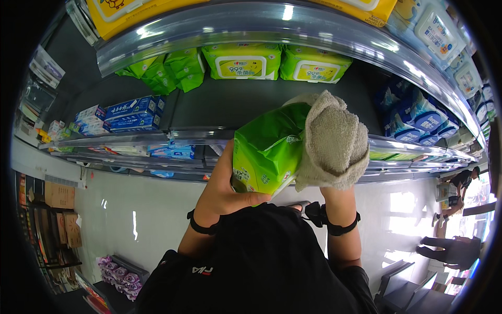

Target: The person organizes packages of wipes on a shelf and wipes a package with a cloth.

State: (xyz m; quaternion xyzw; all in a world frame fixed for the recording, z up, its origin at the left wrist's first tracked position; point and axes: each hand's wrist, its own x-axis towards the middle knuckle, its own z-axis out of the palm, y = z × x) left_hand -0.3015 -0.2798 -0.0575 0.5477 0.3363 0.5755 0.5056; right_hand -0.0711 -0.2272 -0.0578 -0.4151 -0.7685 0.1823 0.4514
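Note:
My left hand (231, 196) grips a green soft pack of wet wipes (268, 151) by its near left side, the thumb lying across the lower edge. A beige terry cloth (333, 145) is draped over my right hand and hides its fingers; only the wrist (339, 200) shows below it. The cloth touches the right end of the pack. Both are held up in front of the shelf edge. Behind them on the dark shelf board (227, 104) stand more green wipes packs, among them one (241, 64) with a white-framed lid.
Blue toothpaste boxes (133, 114) sit on the shelf at left, blue-lidded packs (425, 121) at right. A clear plastic shelf strip (251, 29) runs overhead, below yellow packs (145, 13). Purple packs (121, 276) stand behind at lower left. Two people (455, 251) are at far right.

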